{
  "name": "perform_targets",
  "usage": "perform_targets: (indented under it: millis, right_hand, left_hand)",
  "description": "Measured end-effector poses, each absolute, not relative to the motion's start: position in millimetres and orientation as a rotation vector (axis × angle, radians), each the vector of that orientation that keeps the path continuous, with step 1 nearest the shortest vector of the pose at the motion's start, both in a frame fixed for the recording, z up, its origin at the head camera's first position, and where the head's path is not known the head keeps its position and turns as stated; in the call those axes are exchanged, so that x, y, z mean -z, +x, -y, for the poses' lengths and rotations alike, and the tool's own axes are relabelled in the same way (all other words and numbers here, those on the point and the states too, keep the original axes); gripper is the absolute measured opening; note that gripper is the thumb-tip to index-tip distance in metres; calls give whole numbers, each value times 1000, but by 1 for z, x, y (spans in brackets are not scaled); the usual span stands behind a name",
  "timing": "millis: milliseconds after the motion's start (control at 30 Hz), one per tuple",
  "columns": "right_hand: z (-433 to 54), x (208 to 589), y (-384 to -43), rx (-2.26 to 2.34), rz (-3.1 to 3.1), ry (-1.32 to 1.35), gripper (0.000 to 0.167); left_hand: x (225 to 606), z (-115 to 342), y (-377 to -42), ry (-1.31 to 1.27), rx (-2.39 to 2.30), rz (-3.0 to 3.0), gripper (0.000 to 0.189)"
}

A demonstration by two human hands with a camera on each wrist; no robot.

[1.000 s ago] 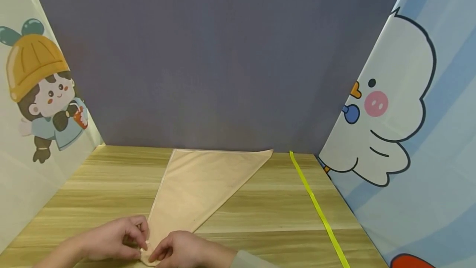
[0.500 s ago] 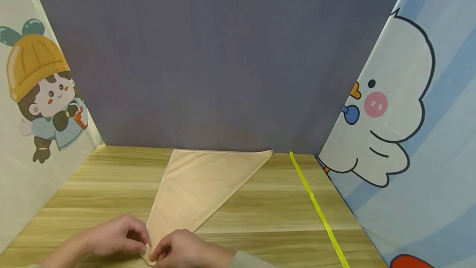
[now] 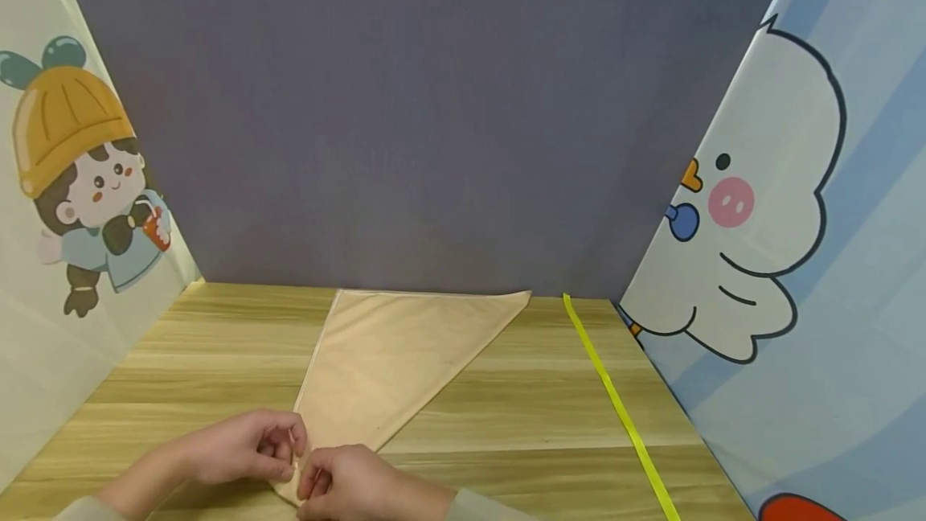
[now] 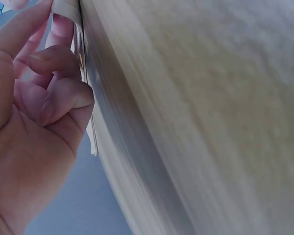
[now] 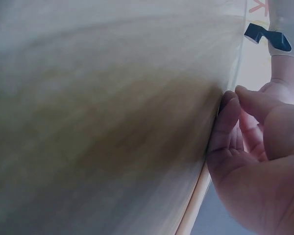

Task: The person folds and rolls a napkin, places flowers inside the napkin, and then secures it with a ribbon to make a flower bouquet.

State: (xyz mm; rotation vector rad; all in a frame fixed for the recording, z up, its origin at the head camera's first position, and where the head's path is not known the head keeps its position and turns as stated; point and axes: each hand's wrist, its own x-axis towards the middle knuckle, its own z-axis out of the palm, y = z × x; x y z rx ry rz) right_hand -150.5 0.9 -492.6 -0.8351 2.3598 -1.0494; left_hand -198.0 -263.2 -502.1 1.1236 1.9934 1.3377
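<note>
In the head view, a pale beige triangular fabric cloth [image 3: 383,352] lay flat towards seven o'clock on the light wood-grained bench [image 3: 181,352], its broad edge against the dark grey upright backdrop [image 3: 434,119] and its narrow end nearest the person. There, the left hand [image 3: 246,449] pinched the cloth's edge between seven and eight o'clock, and the right hand [image 3: 354,479], just beside it at seven, pinched the tip. A bright yellow narrow strip [image 3: 622,408] ran along the bench between four and five o'clock, well apart from both. In the left wrist view, the left hand's fingertips held a folded bit of cloth at eleven o'clock. In the right wrist view, the right hand's thumb and finger met towards two o'clock; any cloth between them was hard to make out.
</note>
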Motion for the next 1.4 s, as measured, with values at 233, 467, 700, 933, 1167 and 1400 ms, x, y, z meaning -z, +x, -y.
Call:
perform_targets:
  millis: [233,467,700,933,1167,1400]
  right_hand:
    - [-2,493,-151,940,-2415,-989,9]
    - [-1,492,-150,820,-2473,-1032,9]
    - [-2,491,-148,939,-2431,-916,5]
    - [-3,491,-146,1027,-2370,-805,7]
    - [-1,491,-146,941,-2465,-816,7]
    - [2,491,-146,717,-2675,-900,13]
  left_hand:
    - [502,259,-199,1153,-1316,-2020,8]
    - [505,259,-200,1168,-1311,-2025,9]
    - [503,263,-203,1218,-1267,-2067,11]
    - [498,267,-204,1237,-1215,-2049,24]
    - [495,261,-204,1286,-1144,-2139,9]
    - [495,257,-207,1273,-1110,-2172,5]
